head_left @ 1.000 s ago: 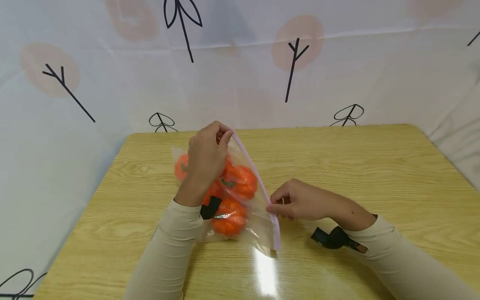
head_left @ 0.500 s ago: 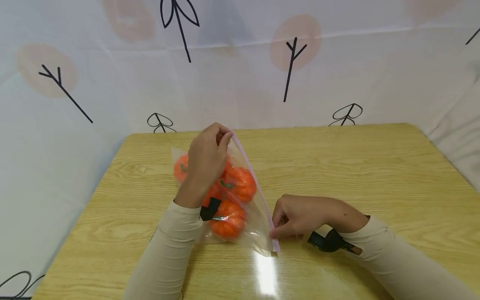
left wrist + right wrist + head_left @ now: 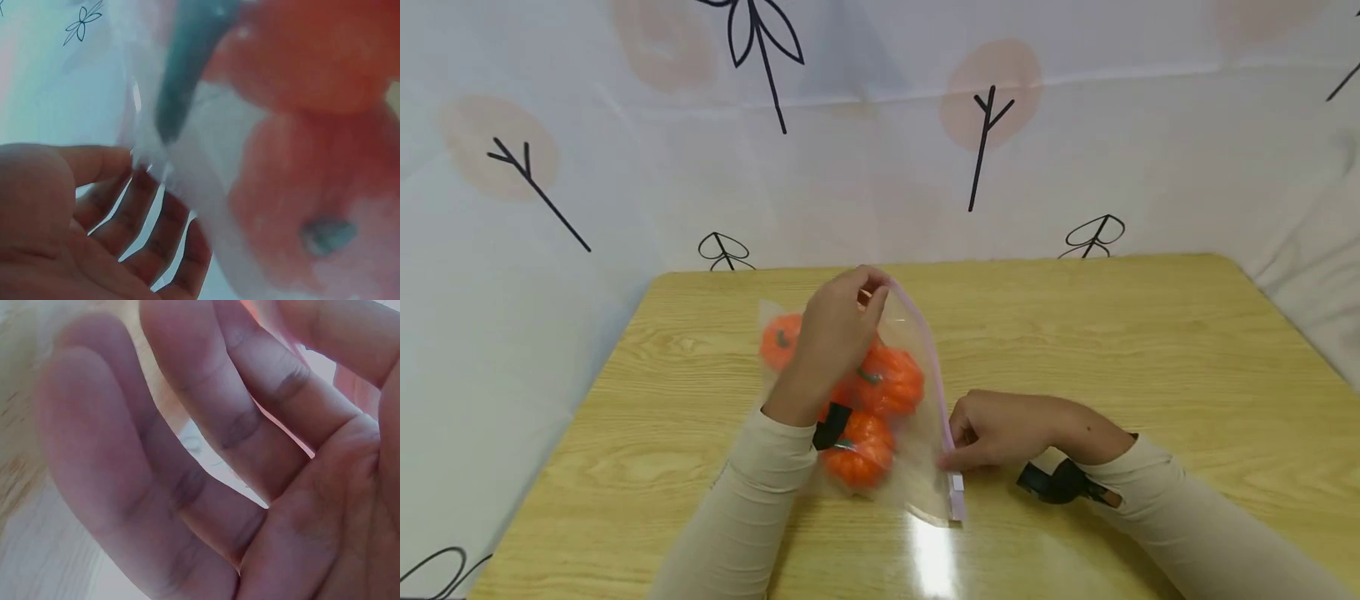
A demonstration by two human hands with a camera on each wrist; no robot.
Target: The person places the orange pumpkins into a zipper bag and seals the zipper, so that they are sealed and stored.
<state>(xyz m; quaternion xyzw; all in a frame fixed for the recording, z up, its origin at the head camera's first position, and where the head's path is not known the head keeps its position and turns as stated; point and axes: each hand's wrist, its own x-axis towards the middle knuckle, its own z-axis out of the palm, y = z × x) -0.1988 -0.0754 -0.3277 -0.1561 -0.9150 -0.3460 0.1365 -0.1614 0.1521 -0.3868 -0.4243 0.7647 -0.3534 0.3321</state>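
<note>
A clear zip bag point(image 3: 917, 454) with a lilac closure strip point(image 3: 934, 358) lies tilted on the table. Several orange toy pumpkins point(image 3: 891, 382) with green stems are inside it, partly covered by the left arm. My left hand point(image 3: 838, 329) pinches the far end of the strip between thumb and fingers; in the left wrist view its thumb and index finger meet at the plastic edge. My right hand point(image 3: 1000, 429) pinches the strip close to its near end, fingers curled. Just below that grip a small white slider point(image 3: 957, 483) shows on the strip.
The wood-grain table point(image 3: 1135, 333) spreads out on both sides of the bag. A pale patterned cloth point(image 3: 865, 183) hangs behind and at the sides. Black straps point(image 3: 1060, 482) sit at both wrists.
My right hand has slid along the strip toward its near end. Lately my left hand has shifted right with the far corner, bowing the strip, and the white slider has come into sight.
</note>
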